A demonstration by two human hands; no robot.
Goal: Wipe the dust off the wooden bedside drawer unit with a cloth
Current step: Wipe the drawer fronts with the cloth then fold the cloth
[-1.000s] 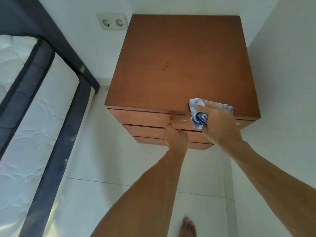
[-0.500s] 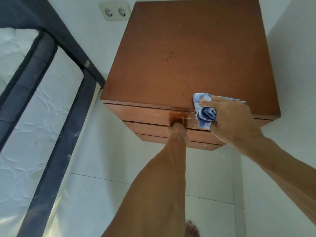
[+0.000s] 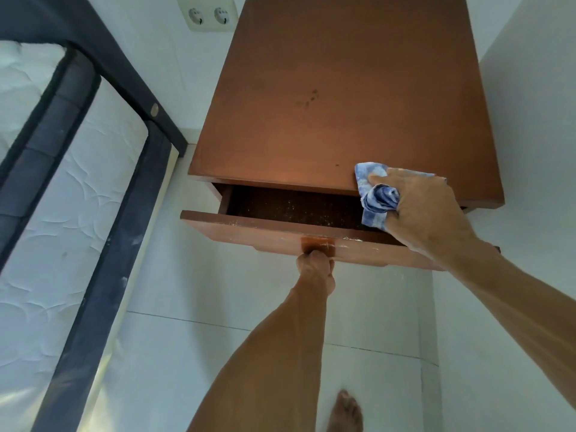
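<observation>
So my left grip curled round the handle of the open top drawer, mid-frame; my right grip clutched the cloth at the drawer unit front edge. Next, I judged: wiping its speckled inside.

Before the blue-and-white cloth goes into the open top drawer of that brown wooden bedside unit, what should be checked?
1. Top drawer open: ok.
2. Left hand grips its front handle: ok.
3. Right hand holds the crumpled blue-and-white cloth: ok.
4. Dust found, pale specks on the dark drawer floor: ok.
5. Rear of drawer free of objects: cannot tell, hidden under the brown wooden top.
</observation>
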